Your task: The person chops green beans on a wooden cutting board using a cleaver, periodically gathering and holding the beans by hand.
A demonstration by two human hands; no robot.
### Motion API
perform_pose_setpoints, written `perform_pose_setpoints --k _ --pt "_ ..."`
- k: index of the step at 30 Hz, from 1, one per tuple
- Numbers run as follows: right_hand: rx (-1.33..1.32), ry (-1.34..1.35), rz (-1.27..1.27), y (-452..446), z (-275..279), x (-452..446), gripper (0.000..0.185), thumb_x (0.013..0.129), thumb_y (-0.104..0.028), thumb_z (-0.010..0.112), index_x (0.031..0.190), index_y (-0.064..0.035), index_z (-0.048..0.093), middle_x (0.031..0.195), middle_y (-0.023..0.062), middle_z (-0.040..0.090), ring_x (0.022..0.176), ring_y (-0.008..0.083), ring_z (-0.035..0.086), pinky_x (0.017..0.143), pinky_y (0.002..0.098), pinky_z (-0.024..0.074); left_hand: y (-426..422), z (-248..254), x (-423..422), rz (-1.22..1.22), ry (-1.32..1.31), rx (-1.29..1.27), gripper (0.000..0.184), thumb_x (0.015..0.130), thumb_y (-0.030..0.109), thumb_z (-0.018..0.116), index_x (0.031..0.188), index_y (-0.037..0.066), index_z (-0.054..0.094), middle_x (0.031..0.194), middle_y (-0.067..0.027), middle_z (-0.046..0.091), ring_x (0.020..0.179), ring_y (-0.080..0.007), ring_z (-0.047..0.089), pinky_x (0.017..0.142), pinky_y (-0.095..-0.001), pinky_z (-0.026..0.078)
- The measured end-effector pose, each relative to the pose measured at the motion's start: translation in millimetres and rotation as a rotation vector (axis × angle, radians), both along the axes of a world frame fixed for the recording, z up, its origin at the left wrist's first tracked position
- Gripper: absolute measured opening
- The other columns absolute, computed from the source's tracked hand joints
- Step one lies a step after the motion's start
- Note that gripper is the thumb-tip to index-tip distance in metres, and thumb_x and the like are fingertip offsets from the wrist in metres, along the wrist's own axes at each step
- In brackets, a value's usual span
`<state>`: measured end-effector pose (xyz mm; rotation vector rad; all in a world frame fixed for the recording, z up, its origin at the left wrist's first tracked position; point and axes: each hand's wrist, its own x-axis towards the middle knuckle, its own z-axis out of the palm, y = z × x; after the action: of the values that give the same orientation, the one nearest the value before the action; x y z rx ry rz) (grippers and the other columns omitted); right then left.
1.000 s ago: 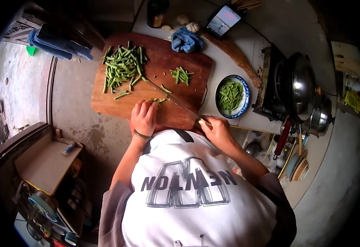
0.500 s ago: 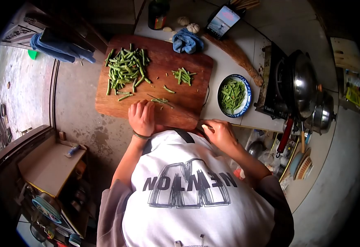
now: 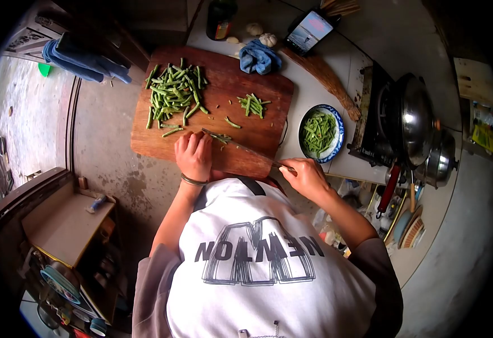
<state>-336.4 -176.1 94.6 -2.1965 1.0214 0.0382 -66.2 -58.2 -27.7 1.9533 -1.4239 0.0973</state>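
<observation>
My right hand [image 3: 304, 176] is closed round the handle of a knife [image 3: 246, 150], whose blade reaches up and left across the lower part of the wooden cutting board [image 3: 229, 73]. By the blade's tip lie a few green bean pieces [image 3: 221, 137]. My left hand [image 3: 193, 153] rests on the board's near edge, fingers bent together beside the tip; what is under them is hidden. A large pile of cut beans [image 3: 173, 93] lies at the board's upper left, a small heap of thin slices [image 3: 253, 105] at its right.
Right of the board stands a blue-rimmed bowl [image 3: 341, 135] of sliced beans. Behind are a blue cloth [image 3: 259, 57], garlic [image 3: 268, 39], a dark bottle [image 3: 220, 19] and a phone [image 3: 308, 32]. A stove [image 3: 372, 118] with a lidded wok [image 3: 418, 112] is further right.
The knife blade has shifted a little, first lower and then back up beside the bean pieces. My left hand has moved slightly. The view has shifted a little.
</observation>
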Motion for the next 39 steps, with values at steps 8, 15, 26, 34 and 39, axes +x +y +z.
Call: perform_pose_setpoints --k 8,15,26,34,39 --pt "0.051 0.146 -0.049 9.0 -10.9 7.8 0.017 0.093 -0.017 0.071 0.1 -0.0025 0.073 0.082 0.023 0.07 0.079 0.0447 0.069 0.07 0.0518 0.0536 -1.9 1.7 1.3 -0.004 0.002 0.005 0.018 0.084 0.007 0.074 0.102 0.009 0.072 0.104 -0.0072 0.067 0.103 -0.0311 0.062 0.086 -0.0438 0.048" --pt "-0.025 -0.015 -0.119 16.3 -22.5 -2.1 0.015 0.094 -0.017 0.07 0.099 -0.0034 0.071 0.09 0.0196 0.071 0.082 0.0432 0.068 0.071 0.051 0.0538 9.3 2.2 7.5 -0.017 0.049 -0.006 0.023 0.083 0.005 0.076 0.105 0.009 0.072 0.099 -0.0102 0.065 0.095 -0.033 0.062 0.079 -0.0439 0.049" --pt "0.097 0.11 -0.132 19.4 -19.7 -17.0 0.019 0.092 -0.023 0.072 0.097 -0.0046 0.074 0.079 0.0183 0.07 0.071 0.0399 0.07 0.064 0.0461 0.0531 37.0 3.9 69.7 0.216 0.053 0.149 0.024 0.089 0.009 0.072 0.113 0.013 0.071 0.112 -0.0088 0.066 0.096 -0.0324 0.067 0.079 -0.042 0.055" --pt "-0.021 0.008 -0.204 25.8 -8.7 -16.8 0.018 0.093 -0.022 0.072 0.096 -0.0038 0.072 0.076 0.0171 0.068 0.068 0.0367 0.068 0.062 0.0434 0.0511 14.9 4.8 52.9 -0.238 -0.032 0.228 0.03 0.08 0.009 0.069 0.109 0.005 0.071 0.116 -0.0103 0.064 0.106 -0.0305 0.065 0.083 -0.0404 0.058" --pt "0.011 -0.082 -0.316 34.6 -12.0 -13.0 0.018 0.093 -0.021 0.072 0.095 -0.003 0.071 0.074 0.0178 0.066 0.065 0.0369 0.066 0.061 0.0425 0.05 -8.1 5.5 27.4 -0.339 -0.016 0.188 0.032 0.077 0.009 0.068 0.109 0.006 0.071 0.107 -0.0082 0.062 0.097 -0.0278 0.064 0.079 -0.0394 0.057"
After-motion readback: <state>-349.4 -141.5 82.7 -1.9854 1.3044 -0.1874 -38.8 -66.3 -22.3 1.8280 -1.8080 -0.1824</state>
